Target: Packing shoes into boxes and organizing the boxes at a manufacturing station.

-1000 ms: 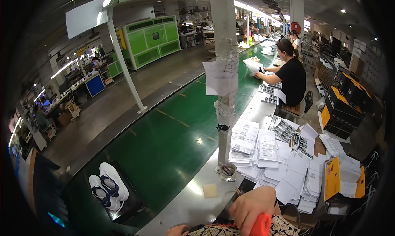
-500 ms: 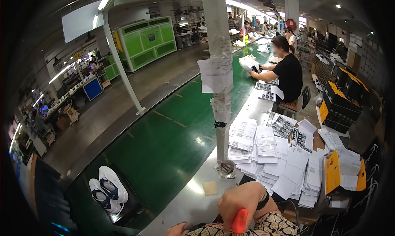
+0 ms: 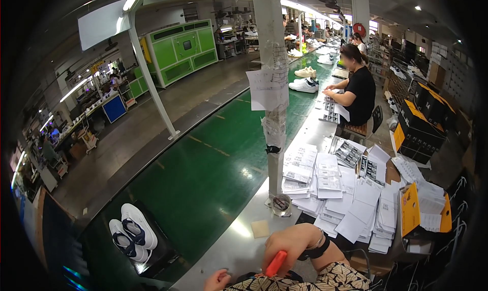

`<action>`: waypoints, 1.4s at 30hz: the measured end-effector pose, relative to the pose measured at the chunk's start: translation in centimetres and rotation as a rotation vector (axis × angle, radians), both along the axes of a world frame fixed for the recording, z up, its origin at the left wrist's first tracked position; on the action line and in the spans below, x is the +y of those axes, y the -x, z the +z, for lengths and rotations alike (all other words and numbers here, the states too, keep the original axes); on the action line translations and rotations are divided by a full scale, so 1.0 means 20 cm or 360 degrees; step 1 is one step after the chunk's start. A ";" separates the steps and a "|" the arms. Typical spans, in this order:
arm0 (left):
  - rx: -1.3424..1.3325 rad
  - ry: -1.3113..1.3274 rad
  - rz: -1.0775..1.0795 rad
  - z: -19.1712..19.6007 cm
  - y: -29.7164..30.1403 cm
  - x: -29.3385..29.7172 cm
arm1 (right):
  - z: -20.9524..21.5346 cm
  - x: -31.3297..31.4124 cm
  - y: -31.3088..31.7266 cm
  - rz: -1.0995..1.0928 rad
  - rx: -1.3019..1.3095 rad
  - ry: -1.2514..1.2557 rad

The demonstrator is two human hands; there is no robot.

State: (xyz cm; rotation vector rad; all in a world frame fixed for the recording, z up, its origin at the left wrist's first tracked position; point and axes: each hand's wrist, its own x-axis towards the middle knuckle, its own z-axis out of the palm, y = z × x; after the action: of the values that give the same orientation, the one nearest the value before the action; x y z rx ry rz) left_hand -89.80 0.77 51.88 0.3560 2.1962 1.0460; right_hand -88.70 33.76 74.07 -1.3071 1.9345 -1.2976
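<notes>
Clenching our right hand (image 3: 290, 243) round the orange tool (image 3: 276, 263) at six o'clock on the tabletop (image 3: 239, 240), we judge it light, rigid; the handle suits gripping. Left hand (image 3: 217, 281) curled, apparently empty.

Orange-red tool (image 3: 276, 263), tilted, in right hand (image 3: 292, 245)

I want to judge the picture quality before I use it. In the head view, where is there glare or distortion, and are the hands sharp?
Head view: the ceiling lamps glare on the green belt; the post and roof lines bend toward the dark rim; the right hand with the orange tool is fairly sharp; the left hand is cut by the lower edge.
</notes>
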 end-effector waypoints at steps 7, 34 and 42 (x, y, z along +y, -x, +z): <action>-0.0695 -0.0996 0.0666 0.49 -0.04 -0.02 | -0.03 -0.06 0.02 -0.0178 -0.0035 -0.0435; -0.0503 -0.0536 0.0182 0.11 -0.07 -0.18 | -0.06 -0.15 0.03 -0.0057 -0.0277 -0.0256; -0.0279 -0.0638 -0.0267 0.11 -0.06 -0.16 | 0.13 -0.10 -0.07 0.0320 0.0243 0.0203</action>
State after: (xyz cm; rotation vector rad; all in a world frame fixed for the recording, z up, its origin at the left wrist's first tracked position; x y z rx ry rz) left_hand -88.67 -2.41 53.99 0.5914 1.7635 1.3654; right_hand -87.34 31.73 76.72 -1.6612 1.7867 -1.2697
